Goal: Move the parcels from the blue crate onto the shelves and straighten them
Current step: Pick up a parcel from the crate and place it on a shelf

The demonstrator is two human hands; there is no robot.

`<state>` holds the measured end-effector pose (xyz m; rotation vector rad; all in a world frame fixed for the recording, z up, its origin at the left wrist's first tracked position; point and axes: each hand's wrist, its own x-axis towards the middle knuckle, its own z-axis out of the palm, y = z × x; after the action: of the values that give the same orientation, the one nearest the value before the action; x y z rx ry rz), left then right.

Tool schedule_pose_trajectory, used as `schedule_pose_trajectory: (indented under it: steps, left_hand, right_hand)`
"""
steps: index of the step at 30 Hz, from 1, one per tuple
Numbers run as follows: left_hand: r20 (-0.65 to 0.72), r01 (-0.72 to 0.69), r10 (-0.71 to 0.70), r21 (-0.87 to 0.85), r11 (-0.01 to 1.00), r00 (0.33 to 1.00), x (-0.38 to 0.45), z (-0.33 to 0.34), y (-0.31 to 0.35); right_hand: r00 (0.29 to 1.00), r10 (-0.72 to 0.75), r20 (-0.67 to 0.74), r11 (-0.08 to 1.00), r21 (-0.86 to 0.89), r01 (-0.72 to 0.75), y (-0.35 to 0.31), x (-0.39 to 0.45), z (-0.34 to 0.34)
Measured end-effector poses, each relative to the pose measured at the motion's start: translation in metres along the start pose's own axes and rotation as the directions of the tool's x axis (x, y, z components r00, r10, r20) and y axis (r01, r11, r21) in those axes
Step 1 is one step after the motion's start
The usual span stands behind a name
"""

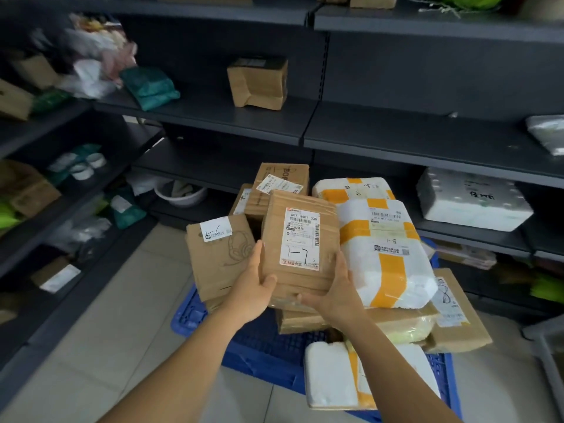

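Observation:
A blue crate (262, 352) sits on the floor, piled with several parcels. Both hands hold a flat brown cardboard parcel (297, 279) with a white label marked "1-7", lifted above the pile. My left hand (254, 290) grips its left lower edge, my right hand (337, 296) its right lower edge. Beside it lie a brown box labelled "6-6" (218, 257) on the left and a white parcel with orange tape (384, 254) on the right. A dark shelf board (244, 123) runs ahead at mid height.
A dented brown box (259, 83) and a teal bag (149, 87) sit on the mid shelf. A white foam box (470, 199) is on the lower right shelf. The left shelving (55, 184) holds bags and boxes. Tiled floor (116, 331) lies left of the crate.

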<state>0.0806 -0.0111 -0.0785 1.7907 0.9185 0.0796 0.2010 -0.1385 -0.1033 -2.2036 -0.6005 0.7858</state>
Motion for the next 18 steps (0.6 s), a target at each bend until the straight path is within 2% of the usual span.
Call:
schedule_pose_trajectory:
  steps: [3,7,13,18]
  left_hand:
    - [-0.048,-0.023,0.018,-0.098,0.995,0.999,-0.009,0.0,0.006]
    - [-0.179,-0.087,0.049,-0.211,0.974,0.983,-0.029,-0.003,0.005]
    - [-0.359,-0.193,0.065,-0.331,0.924,0.931,-0.069,-0.033,-0.008]
    - [-0.496,-0.279,0.069,-0.364,0.889,0.866,-0.118,-0.075,-0.031]
  right_hand:
    - [0.997,-0.062,-0.043,0.997,0.04,0.064,0.0,-0.005,-0.002]
    - [0.978,-0.189,-0.087,0.981,0.029,0.192,-0.012,-0.014,-0.008]
    - [0.93,-0.365,-0.047,0.931,-0.013,0.365,-0.054,-0.035,0.002]
    - [0.881,-0.471,0.035,0.881,-0.019,0.472,-0.097,-0.07,0.037]
